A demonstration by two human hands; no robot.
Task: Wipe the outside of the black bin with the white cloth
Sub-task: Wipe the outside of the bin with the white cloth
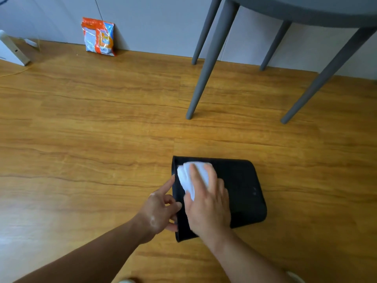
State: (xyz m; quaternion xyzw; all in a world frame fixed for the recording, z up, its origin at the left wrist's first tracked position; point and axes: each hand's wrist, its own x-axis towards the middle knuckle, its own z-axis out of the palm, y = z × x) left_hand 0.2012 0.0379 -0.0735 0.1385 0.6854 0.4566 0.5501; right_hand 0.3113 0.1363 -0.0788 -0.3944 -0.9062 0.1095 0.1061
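Both hands on black bin (240, 186), white cloth (190, 176) under right hand (208, 205).

No readable text anywhere. Printing on the orange, white and blue packet (99, 37) leaning against the wall: too blurred and too small to make out, no word, brand or number legible. Nothing legible on the white device (11, 49) at far left either, only a small dark mark on its side. No label or sign visible on the black bin (242, 186), the white cloth (188, 178) or the grey table (306, 11).
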